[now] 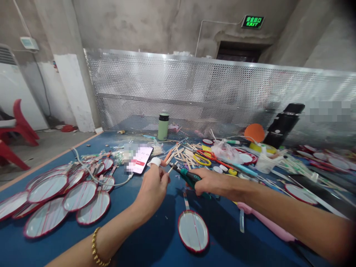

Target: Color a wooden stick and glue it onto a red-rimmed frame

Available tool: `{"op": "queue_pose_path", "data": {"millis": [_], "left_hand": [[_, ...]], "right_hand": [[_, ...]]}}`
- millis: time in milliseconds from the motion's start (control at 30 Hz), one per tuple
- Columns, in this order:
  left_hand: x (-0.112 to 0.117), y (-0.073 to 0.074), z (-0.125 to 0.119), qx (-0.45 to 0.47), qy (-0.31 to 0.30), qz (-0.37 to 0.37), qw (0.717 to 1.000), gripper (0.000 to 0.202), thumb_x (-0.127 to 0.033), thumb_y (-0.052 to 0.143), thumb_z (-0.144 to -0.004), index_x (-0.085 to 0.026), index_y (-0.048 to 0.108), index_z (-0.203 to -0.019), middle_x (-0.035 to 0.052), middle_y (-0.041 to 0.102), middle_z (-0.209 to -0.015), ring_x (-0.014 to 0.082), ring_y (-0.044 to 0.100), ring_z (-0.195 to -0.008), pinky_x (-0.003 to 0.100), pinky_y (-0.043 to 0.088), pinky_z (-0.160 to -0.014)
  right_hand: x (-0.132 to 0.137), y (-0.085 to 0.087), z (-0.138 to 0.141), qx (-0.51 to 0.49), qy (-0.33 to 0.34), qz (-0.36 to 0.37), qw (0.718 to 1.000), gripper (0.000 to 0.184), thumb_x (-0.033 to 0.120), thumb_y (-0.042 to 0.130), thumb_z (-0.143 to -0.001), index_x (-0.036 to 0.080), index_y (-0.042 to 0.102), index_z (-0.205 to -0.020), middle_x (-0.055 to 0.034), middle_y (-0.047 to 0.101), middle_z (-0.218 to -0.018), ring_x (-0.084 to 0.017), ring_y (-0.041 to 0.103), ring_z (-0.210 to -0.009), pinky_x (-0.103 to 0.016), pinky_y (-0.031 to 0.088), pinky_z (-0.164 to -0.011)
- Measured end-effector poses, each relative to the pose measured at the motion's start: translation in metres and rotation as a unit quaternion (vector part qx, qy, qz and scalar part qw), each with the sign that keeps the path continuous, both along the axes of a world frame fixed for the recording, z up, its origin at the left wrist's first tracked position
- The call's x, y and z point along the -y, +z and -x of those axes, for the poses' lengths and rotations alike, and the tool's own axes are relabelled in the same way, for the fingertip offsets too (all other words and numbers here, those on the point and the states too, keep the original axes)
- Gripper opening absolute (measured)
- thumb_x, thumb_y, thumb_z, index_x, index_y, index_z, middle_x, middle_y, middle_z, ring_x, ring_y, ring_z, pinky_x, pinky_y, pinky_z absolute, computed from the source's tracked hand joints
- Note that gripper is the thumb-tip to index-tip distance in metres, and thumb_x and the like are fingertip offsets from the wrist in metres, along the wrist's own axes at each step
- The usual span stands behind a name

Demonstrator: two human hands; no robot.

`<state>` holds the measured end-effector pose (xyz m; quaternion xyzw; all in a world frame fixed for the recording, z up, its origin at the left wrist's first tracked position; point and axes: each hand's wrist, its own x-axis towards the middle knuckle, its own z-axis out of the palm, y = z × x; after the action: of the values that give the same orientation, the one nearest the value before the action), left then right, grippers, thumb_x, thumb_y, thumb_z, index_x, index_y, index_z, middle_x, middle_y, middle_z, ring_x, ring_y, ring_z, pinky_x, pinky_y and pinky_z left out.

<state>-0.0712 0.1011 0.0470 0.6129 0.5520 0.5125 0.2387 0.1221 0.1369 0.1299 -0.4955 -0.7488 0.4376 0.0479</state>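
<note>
My left hand is closed in a pinch on a thin wooden stick, with a white guard on one fingertip. My right hand is wrapped round green-handled pliers, whose jaws meet the stick's end. Below the hands a small oval fan with a red rim and a stick handle lies flat on the blue table.
Several finished oval fans are piled at the left. A phone on a white cable, a green bottle, loose sticks, yellow-handled scissors, a pink tool and more fans lie around. A perforated metal screen backs the table.
</note>
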Motion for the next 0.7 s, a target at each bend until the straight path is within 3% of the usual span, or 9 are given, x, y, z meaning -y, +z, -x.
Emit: {"op": "queue_pose_path", "data": {"millis": [500, 700], "left_hand": [[-0.0016, -0.0015, -0.0027, -0.008, -0.013, -0.002, 1.0, 0.016, -0.013, 0.045, -0.089, -0.022, 0.044, -0.102, -0.0036, 0.059, -0.069, 0.0183, 0.058, -0.067, 0.03, 0.038, -0.066], [0.0009, 0.0008, -0.0028, -0.008, 0.0, 0.006, 1.0, 0.018, -0.013, 0.047, -0.088, -0.023, 0.045, -0.103, -0.004, 0.059, -0.069, 0.0182, 0.058, -0.067, 0.03, 0.038, -0.066]], "right_hand": [[0.0009, -0.0011, -0.0048, 0.035, -0.023, -0.009, 0.999, 0.029, 0.017, 0.063, -0.058, 0.02, 0.07, -0.086, 0.0001, 0.069, -0.082, -0.016, 0.061, -0.079, -0.022, 0.041, -0.062], [0.0025, -0.0004, -0.0051, 0.015, 0.023, -0.017, 0.999, 0.028, 0.015, 0.059, -0.056, 0.02, 0.068, -0.081, 0.001, 0.066, -0.081, -0.014, 0.056, -0.074, -0.021, 0.038, -0.058]]}}
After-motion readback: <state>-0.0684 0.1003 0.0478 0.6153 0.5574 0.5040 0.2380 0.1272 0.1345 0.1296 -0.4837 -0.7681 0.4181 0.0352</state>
